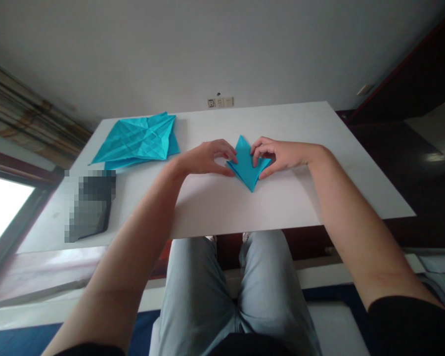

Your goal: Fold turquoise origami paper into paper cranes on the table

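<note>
Head camera view: two bare hands meet over a turquoise folded paper (247,168), a kite-like shape lying between the left and right fingers, one point aimed away from the person and the other toward them. The left hand (204,157) has its thumb and fingertips pinching the paper's left corner, its other fingers curled loosely above. The right hand (284,154) pinches the right side — fingertips on the upper face, thumb at the lower right edge — and the right corner pokes out between them. The paper sits on or just above the white surface (215,212); its exact contact cannot be told.

Well to the left of the left fingers, a little farther back, creased turquoise sheets (139,136) lie overlapping, the top one crossed by a grid of fold lines. Nearer the person than those sheets, also well left of the fingers, rests a dark flat object (101,212), partly pixelated — what it is cannot be told. Beyond the fingers, wall sockets (220,102) show just above the surface's far edge. Pale jeans (193,282) fill the space below, on the person's side of the fingers.
</note>
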Tool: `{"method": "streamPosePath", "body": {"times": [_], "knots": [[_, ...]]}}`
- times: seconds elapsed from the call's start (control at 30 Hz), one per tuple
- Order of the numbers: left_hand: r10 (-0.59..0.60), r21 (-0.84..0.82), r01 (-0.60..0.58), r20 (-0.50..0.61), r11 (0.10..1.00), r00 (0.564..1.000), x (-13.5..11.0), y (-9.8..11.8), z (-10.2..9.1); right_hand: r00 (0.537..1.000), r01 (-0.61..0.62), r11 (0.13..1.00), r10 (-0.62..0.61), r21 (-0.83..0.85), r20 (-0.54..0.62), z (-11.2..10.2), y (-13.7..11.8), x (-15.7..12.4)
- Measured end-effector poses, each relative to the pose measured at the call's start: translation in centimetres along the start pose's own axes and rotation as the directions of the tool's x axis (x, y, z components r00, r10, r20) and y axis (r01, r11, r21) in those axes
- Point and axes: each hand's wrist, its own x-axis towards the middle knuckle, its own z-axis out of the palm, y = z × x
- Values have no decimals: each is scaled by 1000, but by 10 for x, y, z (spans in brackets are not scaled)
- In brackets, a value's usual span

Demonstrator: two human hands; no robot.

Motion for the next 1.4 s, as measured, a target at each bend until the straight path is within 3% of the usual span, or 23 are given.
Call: {"method": "streamPosePath", "body": {"times": [0.17, 0.47, 0.77, 1.1, 1.27, 1.4], "knots": [[-22, -17, 22, -12, 1000, 1000, 0, 2, 2, 1000, 7, 1000, -7, -14, 19, -2, 2, 0], [-8, 154, 9, -8, 988, 1000, 0, 4, 4, 1000, 9, 1000, -9, -10, 14, 0, 4, 2], [39, 245, -1, -147, 969, 988, 4, 7, 14, 989, -35, 994, 50, 106, -142, -1, 0, 0], [-59, 386, 150, -238, 910, 969, 7, 16, 19, 972, -73, 995, 87, 73, -220, 7, -3, 3], [-161, 392, 299, -346, 870, 924, 10, 25, 27, 941, -153, 988, 141, -13, -307, 13, -6, 8], [-172, 367, 308, -358, 878, 918, 13, 27, 32, 908, -194, 978, 148, -79, -393, 15, -5, 14]]}}
